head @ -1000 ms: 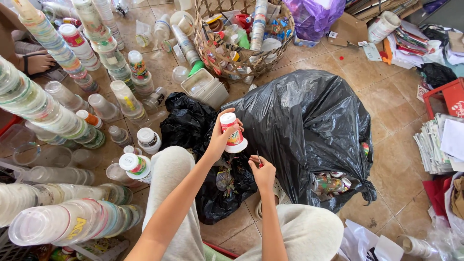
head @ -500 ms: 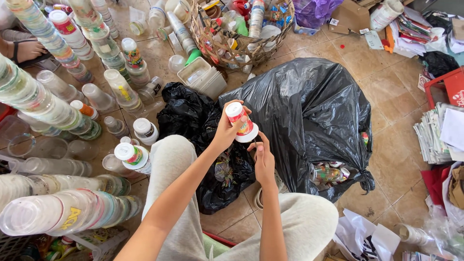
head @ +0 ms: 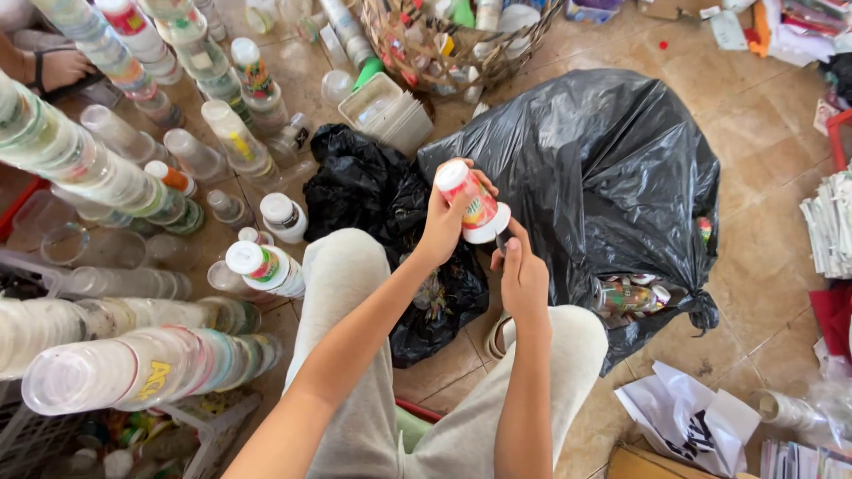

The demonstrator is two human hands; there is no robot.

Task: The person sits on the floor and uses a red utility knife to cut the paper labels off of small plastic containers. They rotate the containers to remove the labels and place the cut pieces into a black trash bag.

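My left hand (head: 442, 226) grips a small white plastic bottle (head: 470, 204) with a red and green label, tilted with its wide end toward my right hand. My right hand (head: 524, 279) is closed just below that end, pinching a small dark tool (head: 497, 239) that touches the bottle's rim. Both hands hover over my knees, in front of a large black rubbish bag (head: 612, 168) and a smaller crumpled black bag (head: 364, 191).
Long stacks of clear plastic cups (head: 133, 368) lie at the left, with loose bottles (head: 264, 266) standing beside my left knee. A wicker basket (head: 461, 58) of containers sits at the top. Paper piles (head: 830, 226) line the right edge. Another person's sandalled foot (head: 53, 66) is at the top left.
My right hand has risen from below and met the wide end of the bottle. My left hand has tilted the bottle and kept hold of it.
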